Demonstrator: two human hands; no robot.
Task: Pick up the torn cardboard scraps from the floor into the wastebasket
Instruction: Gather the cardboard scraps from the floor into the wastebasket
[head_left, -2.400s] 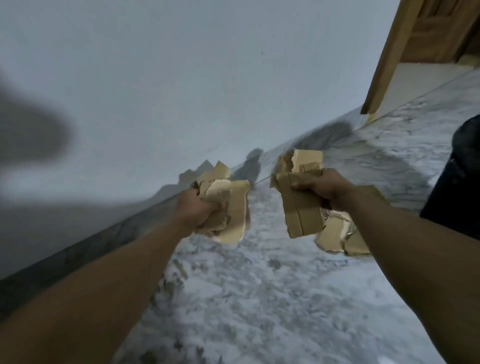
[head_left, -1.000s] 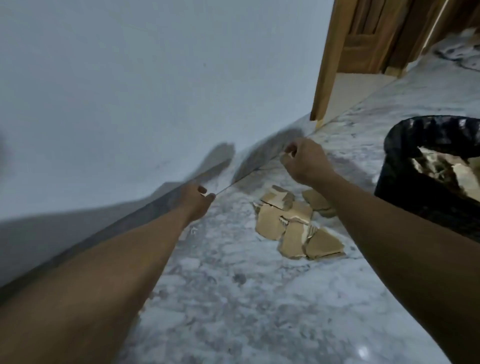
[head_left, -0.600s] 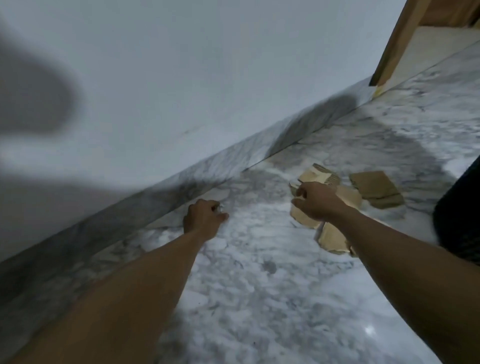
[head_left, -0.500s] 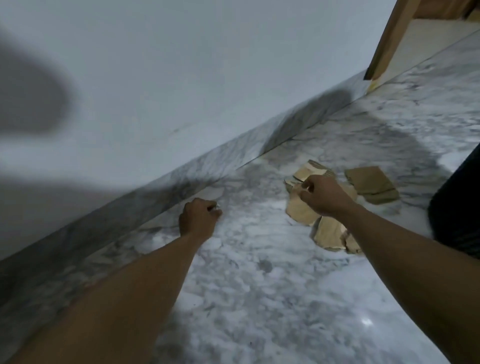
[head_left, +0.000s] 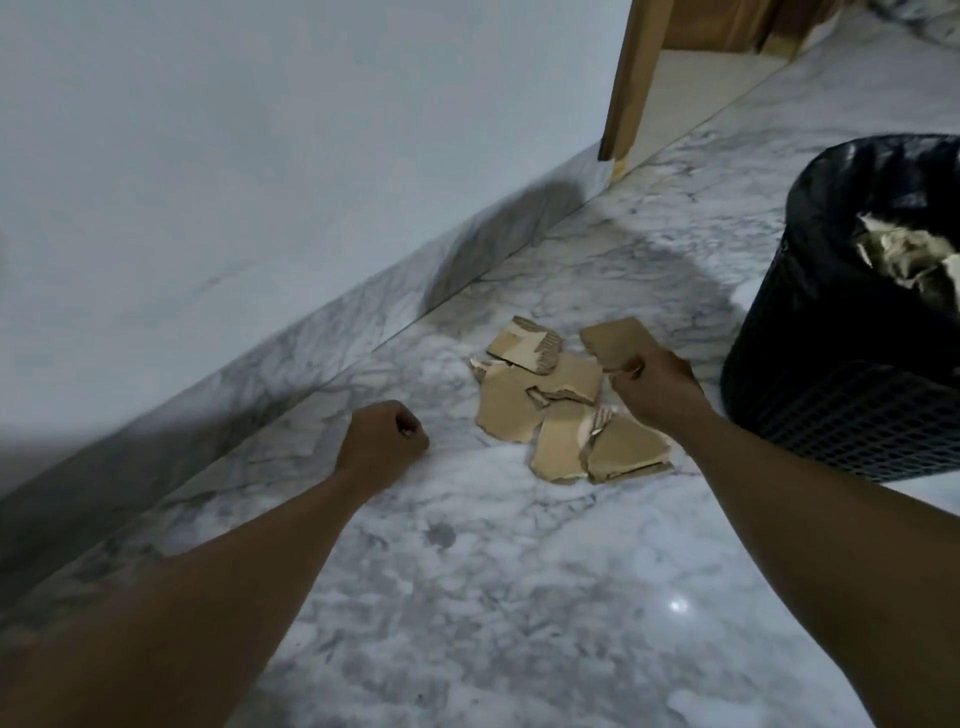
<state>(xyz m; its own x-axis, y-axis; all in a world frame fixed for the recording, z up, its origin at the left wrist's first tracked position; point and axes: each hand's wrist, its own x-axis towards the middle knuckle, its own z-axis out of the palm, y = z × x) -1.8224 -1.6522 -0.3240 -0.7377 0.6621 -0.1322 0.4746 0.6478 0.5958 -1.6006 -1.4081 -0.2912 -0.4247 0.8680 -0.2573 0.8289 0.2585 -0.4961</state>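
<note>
Two hands low over six cardboard scraps (head_left: 506, 410); one wastebasket (head_left: 831, 395) close by.
The left hand (head_left: 382, 441) is clenched in a fist, holding nothing, just left of the pile. The right hand (head_left: 654, 387) is curled at the near edge of the rightmost scrap (head_left: 615, 338); whether it grips the scrap cannot be told. The six scraps lie overlapping on the marble floor (head_left: 467, 597), beside the black mesh wastebasket, which holds pale scraps.

Two bare forearms, uncovered all the way to the wrists. Left hand (head_left: 382, 441) and right hand (head_left: 652, 392) bare too. On the right hand a small pale glint at one finger, too blurred to tell ring from nail.
</note>
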